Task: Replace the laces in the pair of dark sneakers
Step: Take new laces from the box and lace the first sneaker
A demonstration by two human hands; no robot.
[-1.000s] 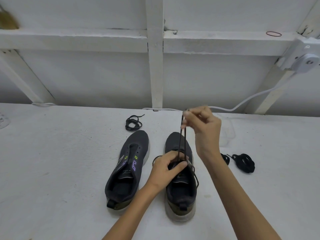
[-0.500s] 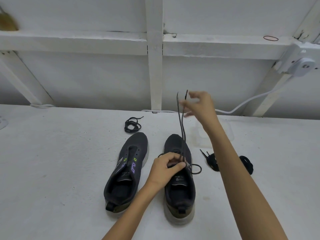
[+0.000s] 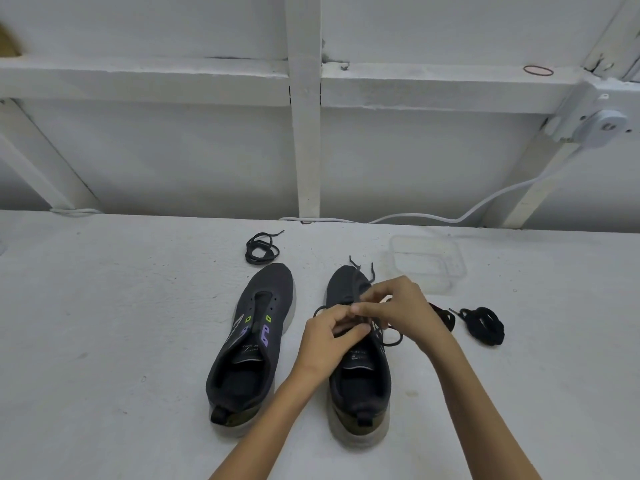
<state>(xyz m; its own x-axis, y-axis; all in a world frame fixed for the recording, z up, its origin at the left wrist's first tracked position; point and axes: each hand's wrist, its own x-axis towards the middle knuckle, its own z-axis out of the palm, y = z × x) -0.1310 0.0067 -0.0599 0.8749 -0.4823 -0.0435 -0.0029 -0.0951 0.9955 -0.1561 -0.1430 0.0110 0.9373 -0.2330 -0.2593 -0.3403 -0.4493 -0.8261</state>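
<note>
Two dark sneakers stand side by side on the white table (image 3: pixel 104 323), toes pointing away from the person. The left sneaker (image 3: pixel 251 337) is dark grey with a pale sole, an olive heel patch, and green and purple eyelet tabs; its eyelets show bare. The right sneaker (image 3: pixel 360 382) has the same build and carries a thin dark lace (image 3: pixel 391 337), which loops out over its right side, with two loose ends lying across the toe.

Both hands meet over the right sneaker's eyelets. The left hand (image 3: pixel 323 344) has its fingers curled, thumb and forefinger pinching the lace. The right hand (image 3: pixel 401 310) comes in from the right, fingers bent, and also pinches the lace.

A clear tub (image 3: pixel 426 263) sits just beyond the right sneaker's toe, to its right; the table shows through it. A coiled lace (image 3: pixel 261 249) lies beyond the left sneaker's toe, and a black lace bundle (image 3: pixel 483 322) lies right of the hands
</note>
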